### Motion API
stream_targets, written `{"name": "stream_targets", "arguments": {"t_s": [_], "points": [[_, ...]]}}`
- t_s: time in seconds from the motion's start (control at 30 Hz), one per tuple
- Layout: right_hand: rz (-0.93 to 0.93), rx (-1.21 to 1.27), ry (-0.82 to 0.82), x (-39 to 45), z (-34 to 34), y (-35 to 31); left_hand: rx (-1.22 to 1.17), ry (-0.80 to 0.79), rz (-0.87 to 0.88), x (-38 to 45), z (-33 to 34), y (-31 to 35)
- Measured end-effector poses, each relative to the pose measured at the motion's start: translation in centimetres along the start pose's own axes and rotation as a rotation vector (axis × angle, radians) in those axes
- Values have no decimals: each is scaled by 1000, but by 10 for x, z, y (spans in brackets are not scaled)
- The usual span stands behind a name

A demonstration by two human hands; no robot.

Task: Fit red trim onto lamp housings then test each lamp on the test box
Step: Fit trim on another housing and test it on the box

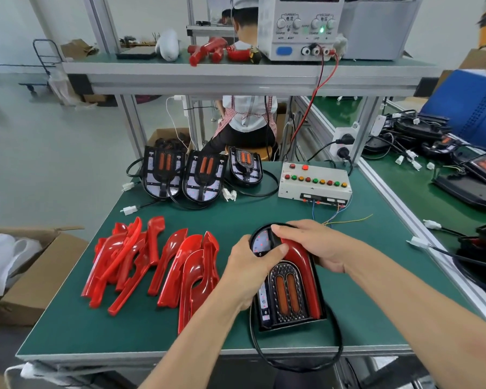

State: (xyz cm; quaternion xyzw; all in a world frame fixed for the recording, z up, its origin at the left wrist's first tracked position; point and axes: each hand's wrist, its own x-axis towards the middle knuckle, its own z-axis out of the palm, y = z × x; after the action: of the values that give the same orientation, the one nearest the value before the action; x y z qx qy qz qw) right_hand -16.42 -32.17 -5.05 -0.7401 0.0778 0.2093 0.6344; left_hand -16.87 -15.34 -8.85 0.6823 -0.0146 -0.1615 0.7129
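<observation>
1. Lamp housing (285, 293) lies flat on the green table (124, 327) in the lower centre of the frame, its rounded end pointing up the picture and its black cable (295, 363) looping off the near table edge.
2. Red trim (303, 265) sits along the right side of the housing, curving over near the rounded end.
3. Left hand (247, 273) grips the housing's left edge, thumb laid across the top surface beside the trim.
4. Right hand (317, 245) curls over the rounded end and the trim, fingers wrapped round the housing's right side and thumb pressing on top.
5. Loose red trim pieces (152, 265) lie in a heap at centre left of the table, well apart from the hands.
6. Three more lamp housings (197, 175) stand in a row at the far edge of the table, upper centre, with white connectors (129, 210) lying near them.
7. Test box (314, 182) with a row of coloured buttons sits right of that row, coloured wires trailing from its front.
8. Power supply (300, 26) stands on the upper shelf, a green light showing.
9. Another person (247, 113) sits behind the bench, back turned.
10. Cardboard box (31, 276) is at the left edge of the frame.
</observation>
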Motion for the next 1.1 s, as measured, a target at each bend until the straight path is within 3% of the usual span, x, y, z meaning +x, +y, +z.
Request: {"name": "stream_targets", "arguments": {"t_s": [0.53,1.1], "points": [[97,248,-60,-10,-1,-9,70,40,63,3,5,-2],[36,209,-22,-9,0,-2,78,-6,58,3,1,2]]}}
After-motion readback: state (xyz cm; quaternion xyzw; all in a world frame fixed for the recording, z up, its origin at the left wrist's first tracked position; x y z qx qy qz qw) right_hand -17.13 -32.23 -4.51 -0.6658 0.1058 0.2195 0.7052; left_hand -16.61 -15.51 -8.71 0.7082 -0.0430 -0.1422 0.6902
